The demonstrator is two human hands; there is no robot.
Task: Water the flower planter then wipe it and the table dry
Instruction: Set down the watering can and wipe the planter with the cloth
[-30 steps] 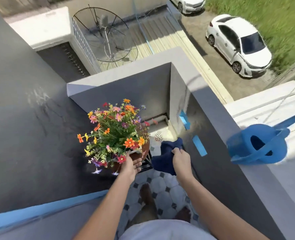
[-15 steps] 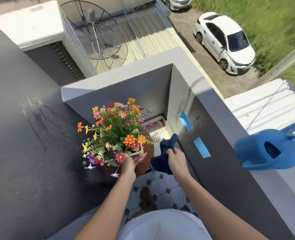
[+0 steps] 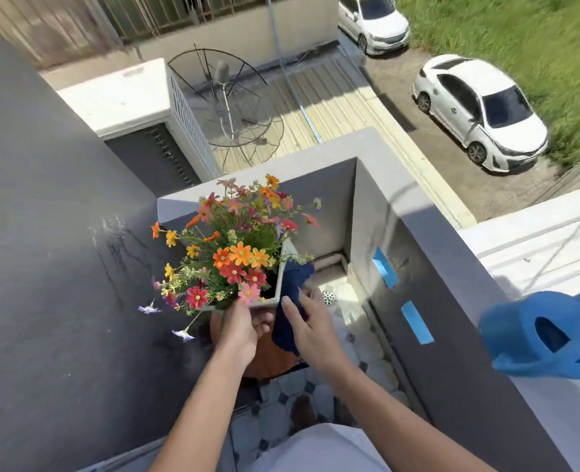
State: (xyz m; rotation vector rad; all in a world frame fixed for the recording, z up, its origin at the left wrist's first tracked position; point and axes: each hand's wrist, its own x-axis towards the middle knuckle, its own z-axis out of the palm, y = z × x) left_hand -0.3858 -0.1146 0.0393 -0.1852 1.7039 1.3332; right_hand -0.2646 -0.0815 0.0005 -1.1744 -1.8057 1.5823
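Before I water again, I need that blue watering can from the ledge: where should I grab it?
The blue watering can stands upright on the ledge to your right, clear of the planter. Its arched handle seems to span the top opening, so reach with the right hand from above and wrap that arch. The spout probably points away, off frame.

Soft navy cloth [image 3: 290, 301]; glossy blue plastic watering can [image 3: 540, 338].

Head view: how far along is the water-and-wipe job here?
Watering looks finished: the blue plastic watering can sits set aside on the ledge. In hand: left hand holds the white square flower planter; right hand presses a dark blue cloth against its side. The round brown table remains.
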